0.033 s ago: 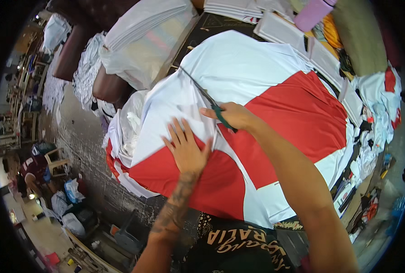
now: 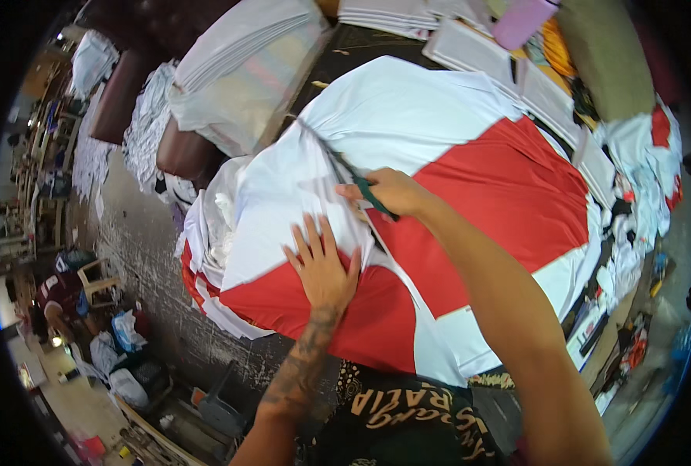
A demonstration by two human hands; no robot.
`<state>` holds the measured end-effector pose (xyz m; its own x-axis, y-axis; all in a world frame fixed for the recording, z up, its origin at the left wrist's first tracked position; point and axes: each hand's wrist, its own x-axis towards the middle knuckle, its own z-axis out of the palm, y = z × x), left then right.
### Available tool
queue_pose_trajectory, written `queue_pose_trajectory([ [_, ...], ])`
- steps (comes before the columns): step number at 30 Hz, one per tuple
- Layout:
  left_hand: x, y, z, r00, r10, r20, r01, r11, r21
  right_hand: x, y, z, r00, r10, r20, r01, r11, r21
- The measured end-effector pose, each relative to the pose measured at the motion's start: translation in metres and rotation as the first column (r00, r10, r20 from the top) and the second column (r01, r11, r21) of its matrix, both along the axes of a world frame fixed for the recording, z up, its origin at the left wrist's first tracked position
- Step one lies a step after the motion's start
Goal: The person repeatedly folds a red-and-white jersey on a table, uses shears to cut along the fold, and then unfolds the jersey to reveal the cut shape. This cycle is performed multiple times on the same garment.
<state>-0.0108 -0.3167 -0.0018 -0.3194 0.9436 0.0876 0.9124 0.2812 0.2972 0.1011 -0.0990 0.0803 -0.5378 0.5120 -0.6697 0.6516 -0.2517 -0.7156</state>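
Observation:
My right hand [image 2: 392,193] grips the green handles of a pair of long scissors [image 2: 336,158], whose dark blades reach up and left over the white part of a large red and white cloth [image 2: 508,186]. The blades look blurred, so how far apart they are is hard to tell. Just below the handles, a narrow gap parts the cloth. My left hand [image 2: 322,272] lies flat on the cloth left of the scissors, fingers spread across the seam between white and red.
Bagged white sheets [image 2: 244,70] stand behind the cloth. White packets [image 2: 470,50] and a pink bottle [image 2: 524,23] sit at the far right, with fabric scraps [image 2: 621,264] along the right edge. A person [image 2: 60,299] and a wooden chair [image 2: 97,283] are at lower left.
My right hand and the scissors have shifted slightly left and up. My left hand has slid a little to the right and down, fingers still spread on the cloth.

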Motion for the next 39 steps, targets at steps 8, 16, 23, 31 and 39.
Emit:
queue_pose_trajectory([
  [8, 0.022, -0.086, 0.046, 0.818, 0.163, 0.552, -0.108, 0.986, -0.130, 0.250, -0.185, 0.018, 0.896, -0.409, -0.171, 0.444, 0.831, 0.337],
  [16, 0.174, 0.098, 0.021, 0.898, -0.418, -0.139, 0.412, 0.908, -0.071, 0.570, -0.389, 0.015, 0.292, -0.846, 0.446, 0.125, 0.496, 0.859],
  [23, 0.276, -0.118, -0.011, 0.540, -0.773, 0.334, 0.831, 0.552, -0.065, 0.596, -0.430, -0.018, 0.346, -0.916, 0.204, 0.183, 0.279, 0.943],
  [31, 0.284, -0.129, 0.068, 0.379, -0.552, 0.743, 0.842, 0.538, -0.030, 0.422, -0.362, 0.004, 0.918, -0.290, 0.272, 0.055, 0.770, 0.635],
  [39, 0.138, -0.172, 0.111, 0.064, 0.076, 0.995, 0.243, 0.966, -0.089, 0.459, -0.244, 0.151, 0.749, -0.604, -0.273, 0.365, 0.033, 0.930],
])
